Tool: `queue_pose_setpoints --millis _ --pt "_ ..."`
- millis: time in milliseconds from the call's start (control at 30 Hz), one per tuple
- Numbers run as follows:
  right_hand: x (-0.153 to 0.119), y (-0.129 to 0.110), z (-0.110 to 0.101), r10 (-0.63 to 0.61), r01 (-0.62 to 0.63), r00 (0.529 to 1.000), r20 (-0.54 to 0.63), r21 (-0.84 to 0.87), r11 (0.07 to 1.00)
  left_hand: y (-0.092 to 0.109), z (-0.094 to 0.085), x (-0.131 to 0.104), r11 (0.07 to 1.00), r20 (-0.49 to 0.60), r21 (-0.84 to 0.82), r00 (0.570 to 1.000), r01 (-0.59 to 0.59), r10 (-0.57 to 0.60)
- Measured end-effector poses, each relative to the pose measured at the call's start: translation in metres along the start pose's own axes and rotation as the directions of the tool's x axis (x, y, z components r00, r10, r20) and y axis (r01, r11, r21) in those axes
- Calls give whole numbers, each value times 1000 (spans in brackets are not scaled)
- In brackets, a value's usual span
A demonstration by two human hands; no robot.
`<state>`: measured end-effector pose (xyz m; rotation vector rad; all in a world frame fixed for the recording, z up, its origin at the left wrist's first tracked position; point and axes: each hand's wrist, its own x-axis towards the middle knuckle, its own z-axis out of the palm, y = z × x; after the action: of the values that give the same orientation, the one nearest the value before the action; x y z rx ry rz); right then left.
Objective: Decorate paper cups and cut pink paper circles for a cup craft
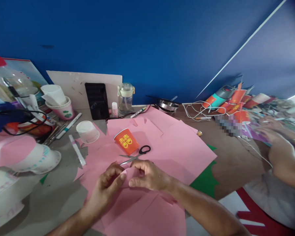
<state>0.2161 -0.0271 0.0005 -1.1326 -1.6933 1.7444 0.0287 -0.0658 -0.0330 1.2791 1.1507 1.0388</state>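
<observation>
Both of my hands are at the lower middle, over pink paper sheets (172,144). My left hand (110,183) pinches the left side of a small pink paper piece (130,173) between thumb and fingers. On its right side, my right hand (149,175) grips the same piece, thumb below and fingers above. Just beyond my hands lie scissors with black handles (145,149), their blades spread apart. An orange paper cup with yellow lettering (126,141) rests on its side behind the scissors. A white paper cup (88,132) is farther left.
White marker (77,150) and decorated paper cups (27,154) lie left. A phone (97,101) and glass jar (126,98) stand at the back. Cables (201,109) and orange cups (237,98) are at the right, near another person's arm (282,154). Green paper (206,180) shows under the pink.
</observation>
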Motion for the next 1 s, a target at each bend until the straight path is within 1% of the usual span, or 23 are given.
queue_pose_setpoints --millis 67,133,233,333,400,500,600,667,800,933,1000 --pt "0 0 4 18 -21 998 -54 -57 998 -1 1 -1 1000 16 2 1000 -14 14" --pt "0 2 5 34 -39 997 -73 -67 997 -1 1 -1 1000 24 -1 999 -26 26" --pt "0 4 5 58 -58 998 -28 -10 998 1 0 -1 1000 37 -11 999 -25 26" --pt "1 4 2 51 -54 998 24 119 991 3 0 0 1000 47 -24 999 -8 9" --pt "2 3 0 44 -52 998 34 257 965 5 1 1 997 15 -74 1000 16 -15" --pt "2 0 -1 58 -70 998 39 455 888 10 3 1 975 -44 -210 995 73 -84" --pt "3 1 -1 58 -94 995 83 556 826 12 3 1 924 -62 -359 985 131 -164" --pt "3 3 0 49 -84 996 75 577 812 10 3 0 897 -56 -415 979 155 -195" --pt "4 8 1 39 -36 999 7 563 826 1 1 -1 879 -6 -445 980 173 -196" --pt "4 10 0 35 -52 999 41 560 827 -1 0 -1 886 -15 -430 980 172 -198" --pt "4 10 0 41 -50 999 30 564 824 0 1 0 881 -11 -437 978 182 -207"
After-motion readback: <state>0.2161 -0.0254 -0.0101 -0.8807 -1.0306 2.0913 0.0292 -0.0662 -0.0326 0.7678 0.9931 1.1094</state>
